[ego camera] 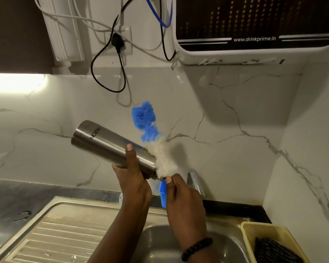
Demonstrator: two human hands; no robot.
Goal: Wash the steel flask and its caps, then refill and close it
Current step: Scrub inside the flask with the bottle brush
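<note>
Steel flask (110,147) tilted above sink (179,243), base toward 10 o'clock, left hand (133,179) wrapped around its lower body, right hand (184,198) pinching blue handle of bottle brush (152,141), bristles against flask mouth, open wall room above, tap (195,181) just beside at 3 o'clock, yellow tray (251,234) at sink's right edge

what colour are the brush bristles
Blue at the tip, white nearer the handle, on the bottle brush; seen in the head view.

Sink basin (179,242) open below, tap (195,182) (right) crowding hands
</note>
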